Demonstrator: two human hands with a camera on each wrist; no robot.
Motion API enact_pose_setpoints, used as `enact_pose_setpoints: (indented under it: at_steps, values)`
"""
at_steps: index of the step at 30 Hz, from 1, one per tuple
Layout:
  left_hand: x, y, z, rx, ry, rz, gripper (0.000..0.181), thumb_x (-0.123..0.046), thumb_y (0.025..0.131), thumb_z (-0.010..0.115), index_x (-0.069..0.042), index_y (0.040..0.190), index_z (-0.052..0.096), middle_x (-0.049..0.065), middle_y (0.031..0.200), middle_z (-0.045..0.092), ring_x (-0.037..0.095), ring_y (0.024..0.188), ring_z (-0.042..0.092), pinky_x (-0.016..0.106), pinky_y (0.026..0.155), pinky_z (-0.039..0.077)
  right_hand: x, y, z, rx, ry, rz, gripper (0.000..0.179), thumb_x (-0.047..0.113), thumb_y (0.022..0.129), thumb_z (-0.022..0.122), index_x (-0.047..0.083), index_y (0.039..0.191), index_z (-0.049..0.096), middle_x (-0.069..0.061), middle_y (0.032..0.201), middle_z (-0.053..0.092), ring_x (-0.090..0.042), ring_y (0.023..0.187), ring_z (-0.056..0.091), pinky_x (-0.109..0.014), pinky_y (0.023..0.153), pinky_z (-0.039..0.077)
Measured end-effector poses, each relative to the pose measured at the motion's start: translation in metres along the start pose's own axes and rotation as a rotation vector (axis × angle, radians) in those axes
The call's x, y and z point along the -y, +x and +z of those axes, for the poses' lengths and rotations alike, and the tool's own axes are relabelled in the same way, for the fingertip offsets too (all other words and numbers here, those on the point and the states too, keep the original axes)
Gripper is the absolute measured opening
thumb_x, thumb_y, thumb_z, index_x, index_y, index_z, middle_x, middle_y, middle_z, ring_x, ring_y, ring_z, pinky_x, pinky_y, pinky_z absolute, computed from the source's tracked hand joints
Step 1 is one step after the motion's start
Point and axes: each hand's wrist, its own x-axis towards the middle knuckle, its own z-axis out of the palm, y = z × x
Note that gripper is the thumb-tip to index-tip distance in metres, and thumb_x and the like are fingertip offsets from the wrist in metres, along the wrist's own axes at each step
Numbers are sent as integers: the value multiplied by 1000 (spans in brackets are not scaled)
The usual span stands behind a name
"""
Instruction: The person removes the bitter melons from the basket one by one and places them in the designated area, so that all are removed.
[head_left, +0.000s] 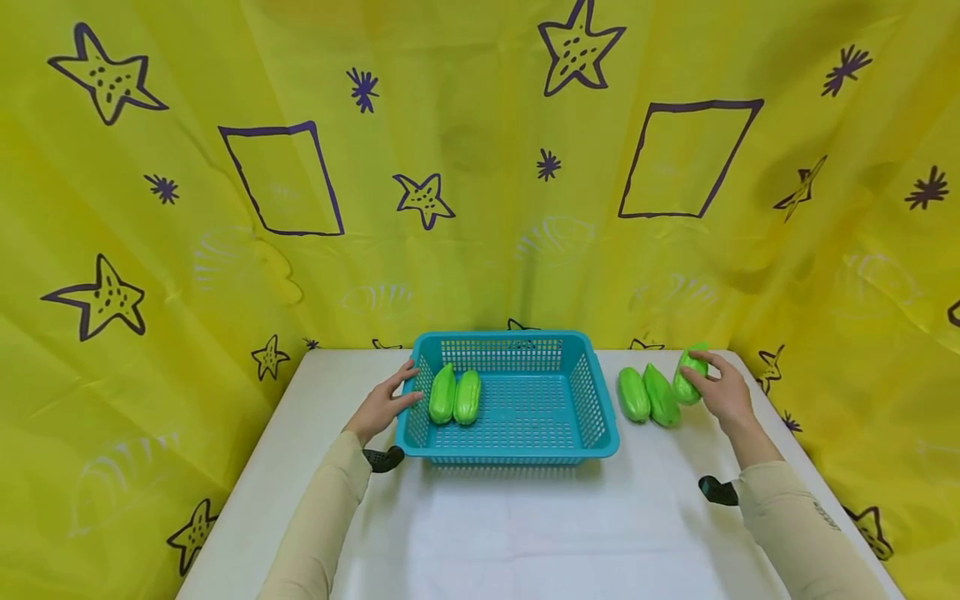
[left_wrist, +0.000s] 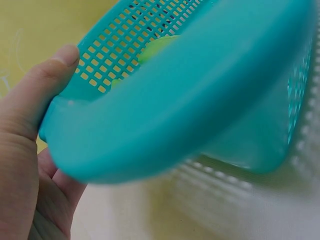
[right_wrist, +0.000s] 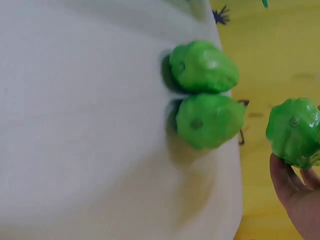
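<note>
In the head view my left hand (head_left: 381, 406) holds the left rim of a turquoise plastic basket (head_left: 507, 452). The left wrist view shows its thumb over the rim and the fingers underneath. Inside the basket, two ribbed green gourds (head_left: 467, 397) lie side by side at the left end. My right hand (head_left: 722, 387) grips another green gourd (right_wrist: 294, 131), raised off the table in the right wrist view. Just left of that hand, a pair of similar gourds (head_left: 633, 394) lies close together on the white table.
The white table (head_left: 510, 533) stretches out in front of the basket. Yellow cloth (head_left: 480, 275) with drawn stars and shells rises behind the table and along both sides. Dark wrist-worn pieces (head_left: 717, 491) stick out by both sleeves.
</note>
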Motion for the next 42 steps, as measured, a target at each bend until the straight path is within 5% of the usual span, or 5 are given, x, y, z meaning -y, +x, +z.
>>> enact_pose_setpoints:
  at_steps: [9, 19, 42]
  values:
    - [4, 2, 1, -7, 7, -14, 64, -37, 97, 61, -15, 152, 37, -8, 162, 16, 29, 149, 13, 56, 115, 23, -31, 2, -11, -9, -152, -41, 57, 35, 101, 54, -3, 143, 45, -36, 146, 32, -59, 121, 41, -65, 95, 41]
    - [4, 3, 1, 2, -10, -1, 65, -37, 97, 62, -13, 152, 37, -8, 162, 16, 29, 149, 11, 56, 114, 24, -50, 8, -12, 118, -277, -134, 51, 28, 101, 57, -7, 138, 49, -38, 142, 36, -59, 120, 41, -68, 98, 36]
    - [4, 5, 0, -11, -8, -7, 66, -37, 97, 62, -13, 152, 36, -6, 163, 15, 29, 149, 11, 55, 113, 28, -47, 19, 11, 186, -272, -69, 43, 13, 102, 51, -11, 137, 46, -41, 140, 34, -60, 130, 26, -69, 105, 23]
